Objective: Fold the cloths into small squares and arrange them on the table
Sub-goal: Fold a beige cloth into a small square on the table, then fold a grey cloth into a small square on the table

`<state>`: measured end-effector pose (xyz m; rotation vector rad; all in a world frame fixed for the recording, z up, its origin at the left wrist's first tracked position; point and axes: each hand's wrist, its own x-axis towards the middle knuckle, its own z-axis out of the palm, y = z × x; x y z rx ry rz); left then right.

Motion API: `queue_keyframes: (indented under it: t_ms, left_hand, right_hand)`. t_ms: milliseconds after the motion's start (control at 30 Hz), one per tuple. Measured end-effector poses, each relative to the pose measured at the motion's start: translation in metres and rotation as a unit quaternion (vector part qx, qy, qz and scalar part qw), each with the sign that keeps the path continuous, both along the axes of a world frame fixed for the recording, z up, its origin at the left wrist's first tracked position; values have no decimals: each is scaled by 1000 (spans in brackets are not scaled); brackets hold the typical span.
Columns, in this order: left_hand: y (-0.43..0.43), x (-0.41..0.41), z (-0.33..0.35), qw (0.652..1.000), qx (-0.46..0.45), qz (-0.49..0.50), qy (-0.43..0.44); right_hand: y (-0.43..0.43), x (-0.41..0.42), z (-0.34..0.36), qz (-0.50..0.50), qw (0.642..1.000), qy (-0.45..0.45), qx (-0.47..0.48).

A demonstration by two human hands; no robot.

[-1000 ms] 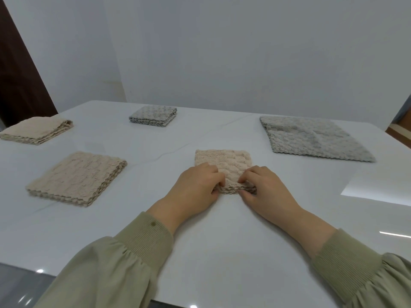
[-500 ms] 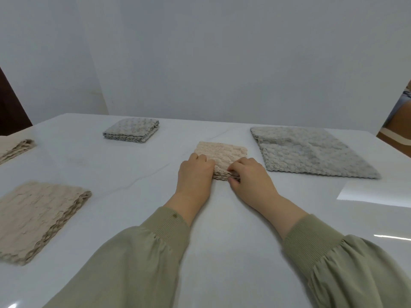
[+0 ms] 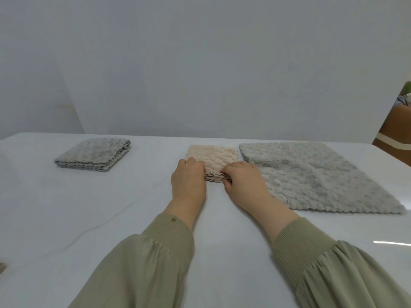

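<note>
Beige cloth [image 3: 211,157] — fingers [image 3: 224,172] pinching near edge.

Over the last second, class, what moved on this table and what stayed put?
Both hands, left and right, pushed the beige cloth away, up beside the big grey cloth, keeping their grip on its near edge. The grey cloths, including the folded one, stayed put.

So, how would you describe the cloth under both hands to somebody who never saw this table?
On the white table, look between the small folded grey cloth and the big flat grey cloth. The beige cloth lies there, folded small; it is the only beige one among them.
</note>
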<state>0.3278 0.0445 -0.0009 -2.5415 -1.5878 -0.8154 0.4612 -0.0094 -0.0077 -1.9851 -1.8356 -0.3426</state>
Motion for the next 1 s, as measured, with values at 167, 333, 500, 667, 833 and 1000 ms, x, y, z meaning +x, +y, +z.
queue_keyframes:
  t_ms: [167, 333, 500, 667, 833, 1000]
  left_hand:
    - [23, 20, 0, 999, -17, -19, -20]
    - [30, 27, -6, 999, -4, -32, -28]
    - [19, 23, -5, 998, -10, -59, -23]
    - [-5, 23, -7, 996, 5, -80, 29]
    - [-34, 26, -8, 989, -3, -144, 44]
    - [-62, 24, -10, 983, -37, -176, 42]
  right_hand:
    - [15, 17, 0, -41, 998, -35, -23]
    - [19, 24, 2, -50, 997, -10, -60]
    - [4, 22, 6, -61, 997, -27, -38]
    - [-31, 29, 10, -158, 987, -10, -9]
    - [-63, 29, 12, -182, 982, 41, -42]
    - [-91, 42, 11, -211, 974, 83, -6]
